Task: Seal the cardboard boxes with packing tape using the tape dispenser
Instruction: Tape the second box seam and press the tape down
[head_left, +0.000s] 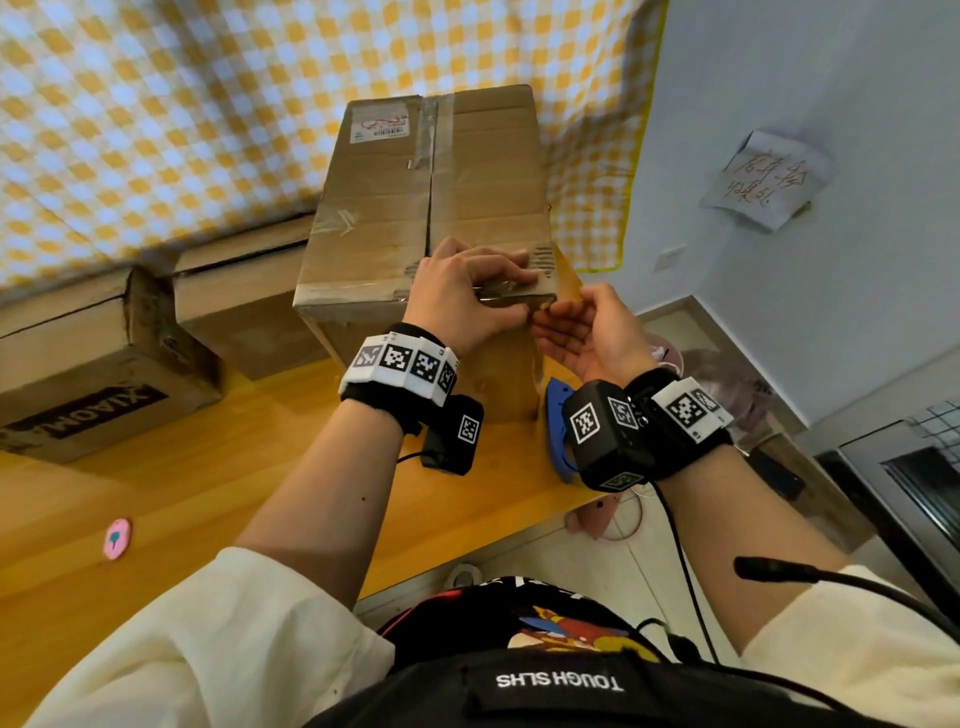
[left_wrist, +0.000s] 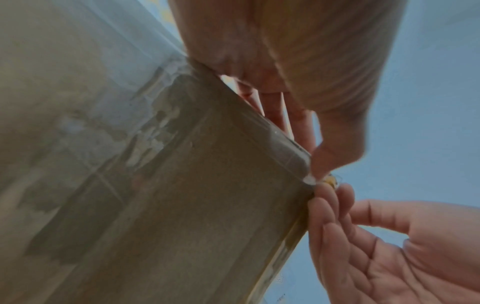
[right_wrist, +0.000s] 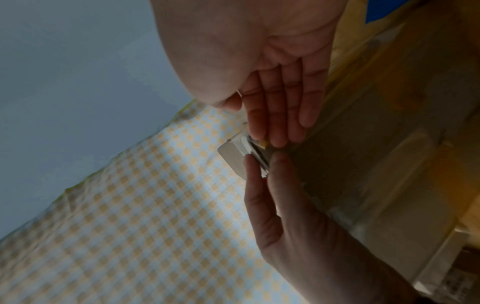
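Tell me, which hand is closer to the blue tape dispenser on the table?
Right. The right hand works at the box's near corner, above the blue tape dispenser; the left hand lies on the box top, farther off.

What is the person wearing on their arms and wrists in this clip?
Cream sleeves are pushed up both forearms. The left wrist carries a black band with white blocks of square black-and-white markers and a black box below. The right wrist carries a similar band, a larger black marker-covered box and a black cable.

Right hand (right_wrist: 280, 67) fingers (right_wrist: 275, 123) straight against box (right_wrist: 363, 164) corner; left hand (right_wrist: 291, 216) fingertips meeting them.
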